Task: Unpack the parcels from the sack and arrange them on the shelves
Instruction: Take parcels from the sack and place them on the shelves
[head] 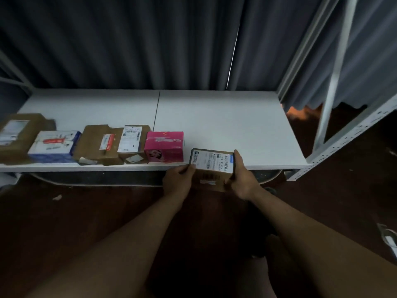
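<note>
- A dark pleated curtain point(129, 44) fills the upper half of the frame behind everything.
- The white shelf point(225, 125) spans the middle of the frame; its right half is bare board, from the pink box rightward to the metal upright point(335, 82) at the right edge. A seam divides the board near centre.
- Dark brown floor point(75, 222) lies below the shelf's front edge, across the lower frame.
- Five parcels stand in a row along the front edge at centre left, close together: a brown box point(17, 136) at the far left, a white and blue box point(53, 146), a brown carton point(96, 145), a labelled brown box point(132, 143), then a pink box point(164, 146).
- The held parcel point(212, 168), a brown box with a white label on top, sits at the shelf's front edge, just right of the pink box and apart from it; its near part overhangs the edge.
- The left hand point(178, 181) grips the parcel's left side, fingers curled round its lower corner.
- The right hand point(241, 177) grips its right side, one finger stretched along the top edge.
</note>
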